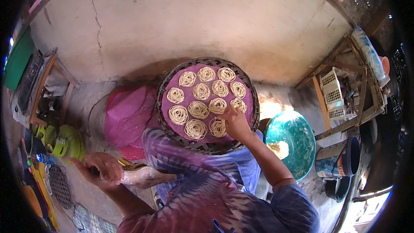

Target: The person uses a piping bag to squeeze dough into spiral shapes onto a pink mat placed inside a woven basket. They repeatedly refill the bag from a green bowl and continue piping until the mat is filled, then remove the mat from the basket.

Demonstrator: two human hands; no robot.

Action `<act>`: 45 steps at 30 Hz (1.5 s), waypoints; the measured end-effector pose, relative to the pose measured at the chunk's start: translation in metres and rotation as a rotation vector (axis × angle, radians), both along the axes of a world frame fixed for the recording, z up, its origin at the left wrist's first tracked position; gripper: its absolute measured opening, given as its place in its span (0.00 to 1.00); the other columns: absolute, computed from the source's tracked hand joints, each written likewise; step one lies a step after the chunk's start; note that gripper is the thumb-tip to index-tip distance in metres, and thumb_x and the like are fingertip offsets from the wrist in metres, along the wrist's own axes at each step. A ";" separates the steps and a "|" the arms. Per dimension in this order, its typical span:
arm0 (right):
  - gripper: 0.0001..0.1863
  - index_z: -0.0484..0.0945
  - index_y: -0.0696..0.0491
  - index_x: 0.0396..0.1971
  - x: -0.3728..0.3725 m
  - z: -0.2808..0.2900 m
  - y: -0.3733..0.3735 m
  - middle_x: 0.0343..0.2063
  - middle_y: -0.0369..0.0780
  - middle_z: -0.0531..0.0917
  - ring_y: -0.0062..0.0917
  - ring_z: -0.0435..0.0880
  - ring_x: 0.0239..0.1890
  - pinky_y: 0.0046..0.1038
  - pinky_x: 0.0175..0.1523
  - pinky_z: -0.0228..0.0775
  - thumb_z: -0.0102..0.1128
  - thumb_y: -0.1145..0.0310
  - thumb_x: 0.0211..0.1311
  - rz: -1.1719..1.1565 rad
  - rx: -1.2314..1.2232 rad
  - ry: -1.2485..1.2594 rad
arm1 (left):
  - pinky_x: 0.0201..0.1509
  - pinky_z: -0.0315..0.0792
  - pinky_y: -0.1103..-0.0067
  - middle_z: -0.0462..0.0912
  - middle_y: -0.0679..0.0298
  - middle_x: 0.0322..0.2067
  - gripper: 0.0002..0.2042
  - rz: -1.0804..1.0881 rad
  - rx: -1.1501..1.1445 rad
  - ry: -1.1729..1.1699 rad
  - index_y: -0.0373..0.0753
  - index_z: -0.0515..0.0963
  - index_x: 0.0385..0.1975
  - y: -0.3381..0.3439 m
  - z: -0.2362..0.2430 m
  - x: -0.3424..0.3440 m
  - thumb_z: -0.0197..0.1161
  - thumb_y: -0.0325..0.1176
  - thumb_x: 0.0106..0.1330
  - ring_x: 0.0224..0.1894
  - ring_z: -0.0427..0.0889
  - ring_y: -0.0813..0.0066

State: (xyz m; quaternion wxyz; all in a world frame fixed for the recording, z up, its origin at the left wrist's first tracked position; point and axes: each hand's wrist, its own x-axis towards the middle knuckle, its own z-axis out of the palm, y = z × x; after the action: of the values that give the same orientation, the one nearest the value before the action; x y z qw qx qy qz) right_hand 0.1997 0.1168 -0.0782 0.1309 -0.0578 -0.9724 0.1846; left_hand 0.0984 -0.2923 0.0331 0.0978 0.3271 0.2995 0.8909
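On a round woven tray [162,82], lined with a purple sheet [172,133], lie several coiled nests of pale dough strands [201,91]. My right hand [235,122] reaches over its near right part, fingers pinched at the edge of a strand nest [217,128]. That nest is partly covered by the fingertips. Off to the left of my lap, my left hand [103,169] has its fingers curled at the end of a pale, smeared tool [148,177] with a brass-coloured part. The thumb sticks out, and the palm side is hidden.
A teal basin [297,140] at my right holds a lump of dough [279,149]. Beyond it stands a bucket [334,162]. Purple sheeting [129,112] lies left of the tray, near a green gas cylinder [71,142]. Wooden stands flank both sides; a wall [194,21] rises behind.
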 end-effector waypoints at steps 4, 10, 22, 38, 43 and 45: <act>0.18 0.85 0.48 0.39 0.001 -0.001 0.005 0.41 0.45 0.75 0.42 0.77 0.42 0.38 0.50 0.71 0.56 0.82 0.50 -0.047 -0.298 0.069 | 0.02 0.62 0.74 0.65 0.55 0.01 0.40 -0.022 -0.016 0.059 0.38 0.64 0.05 -0.005 0.002 -0.003 0.27 0.62 0.73 0.00 0.62 0.68; 0.17 0.86 0.44 0.37 0.014 0.007 0.003 0.44 0.42 0.76 0.36 0.75 0.46 0.38 0.49 0.68 0.59 0.77 0.48 -0.065 0.253 -0.055 | 0.03 0.63 0.72 0.65 0.54 0.02 0.39 -0.146 0.017 0.060 0.38 0.63 0.06 -0.002 -0.002 -0.010 0.28 0.62 0.73 0.00 0.63 0.67; 0.12 0.86 0.46 0.32 0.048 0.012 0.052 0.40 0.39 0.76 0.37 0.75 0.42 0.39 0.48 0.67 0.58 0.78 0.50 -0.368 0.130 -0.067 | 0.04 0.63 0.74 0.66 0.52 0.03 0.39 -0.188 0.004 0.109 0.36 0.63 0.07 0.001 -0.004 -0.010 0.28 0.62 0.73 0.01 0.65 0.65; 0.19 0.86 0.48 0.39 0.079 0.000 0.039 0.41 0.41 0.75 0.36 0.75 0.44 0.37 0.52 0.66 0.54 0.83 0.51 -0.407 0.110 -0.001 | 0.05 0.64 0.72 0.67 0.53 0.03 0.40 -0.237 0.005 0.106 0.36 0.65 0.08 0.010 0.004 -0.002 0.27 0.64 0.72 0.02 0.65 0.66; 0.21 0.85 0.45 0.39 0.075 0.010 0.028 0.42 0.41 0.77 0.38 0.75 0.42 0.39 0.49 0.66 0.56 0.81 0.46 -0.288 0.230 0.159 | 0.11 0.70 0.69 0.71 0.55 0.06 0.39 -0.393 0.035 0.165 0.38 0.65 0.10 0.023 0.015 -0.011 0.26 0.66 0.71 0.04 0.69 0.66; 0.22 0.84 0.45 0.43 0.074 0.022 0.023 0.42 0.43 0.76 0.39 0.75 0.43 0.40 0.50 0.66 0.57 0.81 0.47 -0.285 0.253 0.135 | 0.13 0.71 0.68 0.72 0.56 0.07 0.40 -0.499 0.038 0.217 0.37 0.67 0.12 0.029 0.019 -0.020 0.24 0.68 0.70 0.04 0.69 0.67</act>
State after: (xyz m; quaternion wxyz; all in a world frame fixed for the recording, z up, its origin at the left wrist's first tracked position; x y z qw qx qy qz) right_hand 0.2739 0.1402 -0.0566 0.2269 -0.1656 -0.9587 0.0437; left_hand 0.0788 -0.2631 0.0525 0.2756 0.4861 0.2016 0.8044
